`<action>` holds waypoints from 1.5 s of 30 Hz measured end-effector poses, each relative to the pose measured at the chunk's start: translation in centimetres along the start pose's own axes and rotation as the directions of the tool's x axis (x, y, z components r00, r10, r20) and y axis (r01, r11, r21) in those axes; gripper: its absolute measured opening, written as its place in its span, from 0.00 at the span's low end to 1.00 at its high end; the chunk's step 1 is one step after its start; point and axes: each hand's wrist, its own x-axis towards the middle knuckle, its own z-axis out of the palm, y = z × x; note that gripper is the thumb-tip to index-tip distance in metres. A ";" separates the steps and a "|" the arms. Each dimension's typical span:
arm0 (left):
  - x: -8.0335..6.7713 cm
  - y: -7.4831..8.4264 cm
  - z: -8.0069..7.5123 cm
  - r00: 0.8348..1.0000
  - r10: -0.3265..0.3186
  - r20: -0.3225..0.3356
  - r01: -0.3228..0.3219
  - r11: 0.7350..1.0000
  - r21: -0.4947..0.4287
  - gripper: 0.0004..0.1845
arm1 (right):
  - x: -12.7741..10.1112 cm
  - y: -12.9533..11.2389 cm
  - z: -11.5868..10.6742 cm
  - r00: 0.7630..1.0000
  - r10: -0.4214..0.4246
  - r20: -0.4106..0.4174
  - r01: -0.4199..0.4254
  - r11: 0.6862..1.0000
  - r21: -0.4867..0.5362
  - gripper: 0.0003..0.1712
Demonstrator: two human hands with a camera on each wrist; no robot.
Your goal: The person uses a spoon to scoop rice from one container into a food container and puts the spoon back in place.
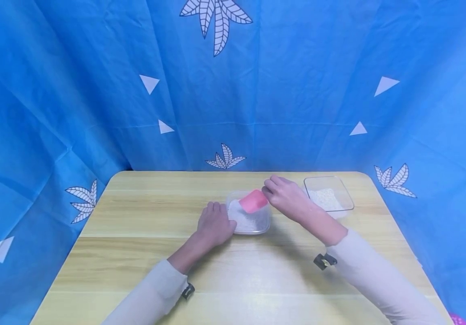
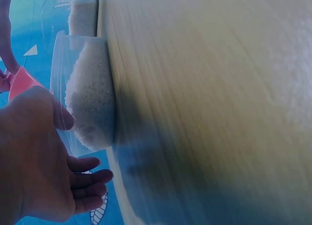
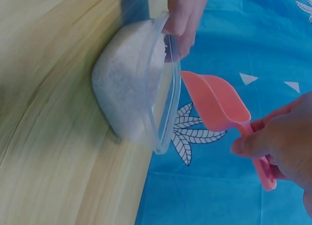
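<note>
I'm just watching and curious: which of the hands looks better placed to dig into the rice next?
The right hand, probably. It already grips the pink scoop, held just above the rice container. The left hand holds that container's side, so it seems busy steadying it.

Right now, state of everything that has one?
Clear plastic container nearest the hands: open, holds white grains, upright.
Second clear plastic container: open, thin layer of white grains.
Pink plastic scoop: above the near container, looks empty.
Left hand: grips near container's rim.
Right hand: holds scoop's handle.
</note>
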 end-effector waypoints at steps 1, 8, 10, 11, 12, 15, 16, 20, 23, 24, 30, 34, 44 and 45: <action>0.0 0.0 0.0 1.000 -0.001 0.001 0.001 1.000 0.000 0.25 | -0.1 0.1 -0.1 1.000 0.004 0.001 -0.004 1.000 0.008 0.10; 0.0 0.2 -0.2 1.000 0.000 -0.007 0.000 1.000 0.006 0.24 | -0.9 0.8 -0.6 1.000 0.020 0.015 -0.021 0.999 0.026 0.14; 0.0 0.2 -0.2 1.000 -0.002 -0.001 0.002 1.000 0.012 0.24 | -1.1 1.0 -0.7 1.000 0.018 0.017 -0.019 0.999 0.026 0.15; 0.0 0.2 -0.2 1.000 -0.005 0.002 0.005 1.000 0.011 0.24 | -1.3 1.1 -0.7 1.000 0.019 0.020 -0.019 1.000 0.025 0.15; 0.0 0.2 -0.2 1.000 -0.006 0.006 0.006 1.000 0.012 0.24 | -1.4 1.2 -0.7 1.000 0.019 0.019 -0.020 1.000 0.023 0.15; 0.1 0.2 -0.2 1.000 -0.014 0.019 0.014 1.000 0.006 0.25 | -1.8 1.6 -0.9 0.999 0.026 0.021 -0.027 0.999 0.024 0.16; 0.1 0.2 -0.1 1.000 -0.016 0.020 0.016 1.000 0.003 0.25 | -2.0 1.7 -0.9 0.999 0.030 0.022 -0.031 0.999 0.023 0.17; 0.1 0.1 0.1 1.000 -0.017 0.021 0.017 1.000 -0.005 0.25 | -2.5 2.1 -1.3 0.999 0.043 0.015 -0.043 0.999 0.030 0.18; 0.1 0.1 0.2 1.000 -0.016 0.016 0.016 1.000 -0.011 0.26 | -3.0 2.4 -1.5 0.999 0.048 0.012 -0.048 0.998 0.031 0.18; 0.1 0.1 0.2 1.000 -0.015 0.014 0.015 1.000 -0.013 0.26 | -3.1 2.5 -1.5 0.999 0.050 0.013 -0.050 0.998 0.031 0.18; 0.0 0.2 -0.1 1.000 -0.019 0.022 0.019 1.000 -0.015 0.27 | -3.9 3.1 -1.7 0.998 0.055 0.020 -0.055 0.998 0.011 0.18; 0.0 0.2 -0.2 1.000 -0.017 0.021 0.017 1.000 -0.011 0.28 | -4.2 3.6 -2.0 0.999 0.048 0.018 -0.048 0.999 0.003 0.17; -0.2 0.2 -0.3 1.000 -0.004 0.022 0.004 1.000 -0.022 0.30 | -5.4 4.7 -2.9 0.998 0.055 0.028 -0.054 0.998 -0.020 0.20; -0.2 0.1 -0.3 1.000 -0.003 0.021 0.004 1.000 -0.020 0.29 | -5.5 4.8 -3.0 0.998 0.058 0.019 -0.057 0.998 -0.014 0.21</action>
